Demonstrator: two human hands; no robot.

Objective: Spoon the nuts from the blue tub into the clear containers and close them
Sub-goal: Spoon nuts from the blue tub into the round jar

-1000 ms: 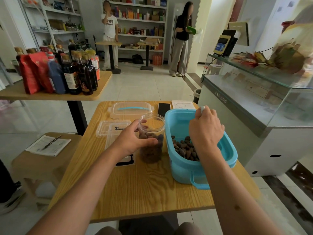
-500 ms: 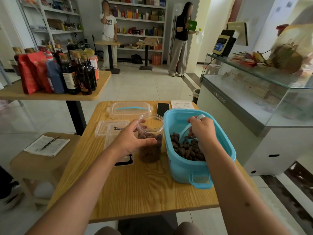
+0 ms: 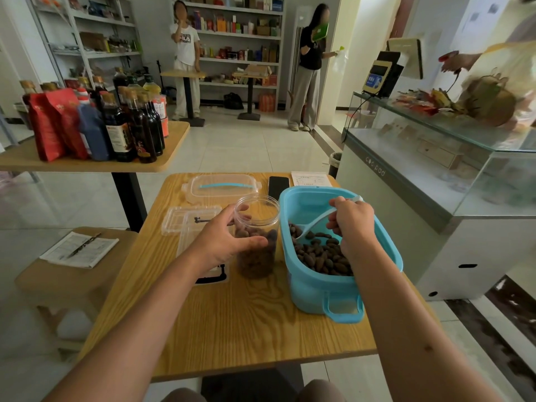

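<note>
A blue tub (image 3: 307, 281) stands on the right half of the wooden table (image 3: 232, 320), with brown nuts (image 3: 322, 253) piled in its near end. My right hand (image 3: 352, 224) is inside the tub and grips a pale spoon (image 3: 314, 224) whose bowl lies among the nuts. Just left of the tub stands a clear round jar (image 3: 256, 239), open and about two thirds full of nuts. My left hand (image 3: 224, 239) wraps around its left side.
Clear lids and flat containers (image 3: 191, 219) lie behind my left hand, a tub lid (image 3: 220, 188) with a blue handle farther back. A black phone (image 3: 278, 185) and a paper slip (image 3: 310, 179) lie at the far edge. A glass counter (image 3: 435, 169) stands right, a stool (image 3: 72, 271) left.
My right hand dropped from the tub's far rim into the tub and swung the spoon down, its bowl sliding left into the nuts. My left hand kept its hold on the jar.
</note>
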